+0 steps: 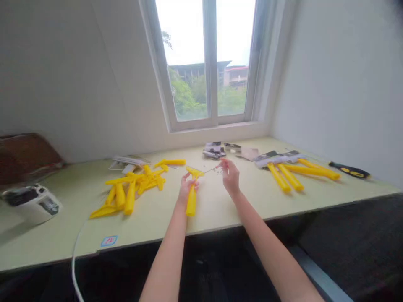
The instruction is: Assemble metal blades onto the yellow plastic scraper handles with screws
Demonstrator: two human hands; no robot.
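Note:
My left hand (186,188) is wrapped round a yellow T-shaped plastic scraper (191,202), its handle pointing back towards me and its wide head facing away. To the right, my right hand (230,174) is closed in a pinch, fingertips up. A thin dark strip (210,170) runs from the scraper's head to the right fingers; its exact kind is too blurred to tell. Some tiny loose pieces (219,171) lie on the table just beside the right fingers.
Left, a heap of yellow scraper parts (138,184) and a white mug-like container (31,203) sit on the pale table (151,230). Right, several yellow-handled packaged tools (291,178) lie near a black-and-yellow screwdriver (349,169). Plastic packets (214,150) lie at the back. A white cable (75,251) hangs over the front edge.

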